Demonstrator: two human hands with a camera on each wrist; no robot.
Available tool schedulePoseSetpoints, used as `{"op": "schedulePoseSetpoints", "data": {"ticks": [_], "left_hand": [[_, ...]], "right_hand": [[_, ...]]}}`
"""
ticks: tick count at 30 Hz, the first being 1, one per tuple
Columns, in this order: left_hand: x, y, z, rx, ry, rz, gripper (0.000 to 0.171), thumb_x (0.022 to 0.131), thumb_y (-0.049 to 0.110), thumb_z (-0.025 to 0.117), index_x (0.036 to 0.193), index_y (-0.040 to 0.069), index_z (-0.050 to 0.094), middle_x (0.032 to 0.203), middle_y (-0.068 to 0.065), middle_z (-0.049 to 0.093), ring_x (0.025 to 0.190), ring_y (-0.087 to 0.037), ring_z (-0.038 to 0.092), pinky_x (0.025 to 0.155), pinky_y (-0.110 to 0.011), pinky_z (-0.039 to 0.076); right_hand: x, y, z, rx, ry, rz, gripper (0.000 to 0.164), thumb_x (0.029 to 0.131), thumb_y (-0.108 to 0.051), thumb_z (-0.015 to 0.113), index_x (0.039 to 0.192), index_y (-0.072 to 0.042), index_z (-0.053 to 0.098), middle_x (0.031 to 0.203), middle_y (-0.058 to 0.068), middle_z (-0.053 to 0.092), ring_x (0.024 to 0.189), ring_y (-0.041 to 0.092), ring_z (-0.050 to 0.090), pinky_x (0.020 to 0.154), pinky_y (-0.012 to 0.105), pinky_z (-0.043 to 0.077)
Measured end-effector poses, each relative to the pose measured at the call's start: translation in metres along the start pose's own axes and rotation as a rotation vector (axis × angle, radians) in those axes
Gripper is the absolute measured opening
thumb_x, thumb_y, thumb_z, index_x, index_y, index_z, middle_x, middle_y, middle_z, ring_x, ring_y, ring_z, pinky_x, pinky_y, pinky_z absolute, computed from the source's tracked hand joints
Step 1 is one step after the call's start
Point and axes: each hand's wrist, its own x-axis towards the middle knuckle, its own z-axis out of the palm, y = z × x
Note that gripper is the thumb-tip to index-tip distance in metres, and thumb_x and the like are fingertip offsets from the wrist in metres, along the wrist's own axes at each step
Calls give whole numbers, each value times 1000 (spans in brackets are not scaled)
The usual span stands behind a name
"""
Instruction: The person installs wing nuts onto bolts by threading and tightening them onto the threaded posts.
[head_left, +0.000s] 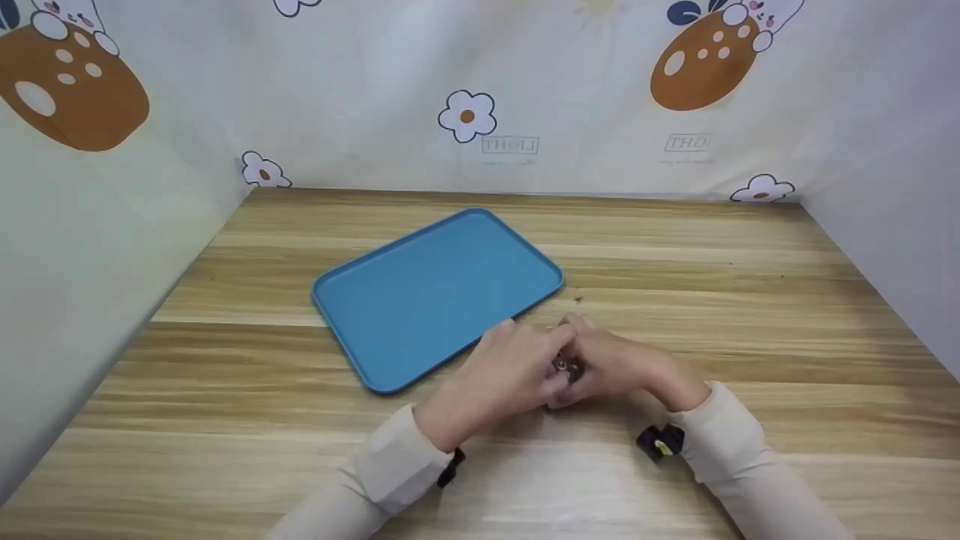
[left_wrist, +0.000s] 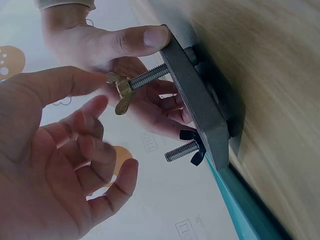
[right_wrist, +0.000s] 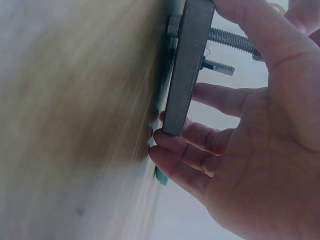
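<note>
My right hand (head_left: 619,364) grips a grey metal plate (left_wrist: 195,100) by its edges, the thumb on one end and the fingers around the far side. Two threaded bolts stick out of the plate. A brass wing nut (left_wrist: 121,92) sits near the end of the longer bolt (left_wrist: 149,77), and a black wing nut (left_wrist: 195,147) sits close to the plate on the shorter bolt (right_wrist: 220,67). At the brass wing nut, my left hand (head_left: 510,371) pinches with its fingertips, its other fingers loosely bent. From the head view, both hands mostly hide the plate.
A blue tray (head_left: 442,292) lies at an angle on the wooden table (head_left: 750,315), just beyond the hands. Patterned cloth walls (head_left: 360,97) enclose the table at the back and sides. A tiny dark speck (head_left: 578,299) lies right of the tray.
</note>
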Motion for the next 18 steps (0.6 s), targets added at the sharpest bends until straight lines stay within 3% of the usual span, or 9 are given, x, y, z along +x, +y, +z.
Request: {"op": "schedulePoseSetpoints", "data": {"ticks": [3,11,15,18], "left_hand": [[0,1,0,24,-22,-10,18,84,30,64,95,15,61,62,3,55,54,-13,44,57,-32,43],[0,2,1,44,-17,-37,30,84,38,65,102,15,60,82,2,64,69,-16,56,62,-31,44],[-1,1,0,10,-14,-15,34,84,32,65,111,13,55,81,0,63,70,-16,55,65,-34,47],[-1,0,0,2,7,14,31,82,20,62,111,12,53,74,-1,60,66,-18,55,63,-36,48]], "right_hand": [[0,-2,-1,-10,-9,36,40,71,-35,77,104,-16,65,102,4,42,94,18,35,78,29,35],[0,-1,-1,-21,4,17,45,71,-34,77,110,-15,65,113,6,46,102,20,38,88,35,38],[-1,0,0,-4,16,17,60,72,-34,77,121,-8,56,116,8,48,106,21,39,93,37,37],[-1,1,1,11,20,21,58,72,-35,77,118,-7,56,113,6,52,105,20,40,92,35,36]]}}
